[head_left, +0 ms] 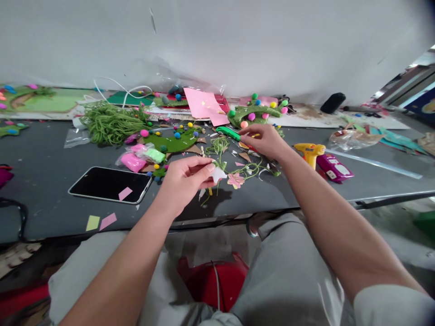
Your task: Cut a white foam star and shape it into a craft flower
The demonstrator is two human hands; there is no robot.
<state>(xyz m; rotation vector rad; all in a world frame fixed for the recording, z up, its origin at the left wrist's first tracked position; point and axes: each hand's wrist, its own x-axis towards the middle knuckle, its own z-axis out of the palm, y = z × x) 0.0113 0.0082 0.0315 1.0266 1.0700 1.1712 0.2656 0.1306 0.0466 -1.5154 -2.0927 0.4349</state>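
Observation:
My left hand (186,181) pinches a small white star-shaped cutout (218,174) between thumb and fingers, above the table's front part. Green yarn (219,147) lies loose just behind it. A pink and yellow star (235,180) rests right of the cutout, among looped yarn. My right hand (263,140) reaches farther back, its bent fingers closed at the near end of a green utility knife (228,132). Something red shows partly under that palm; its kind is hidden. Paper scraps (245,156) are scattered below this hand.
A phone (110,184) lies at left, near bags of pink and green material (134,160). Behind are a green yarn bundle (110,123) and green felt pieces with pompoms (173,141). At right stand a yellow glue gun (310,153) and a purple packet (335,168).

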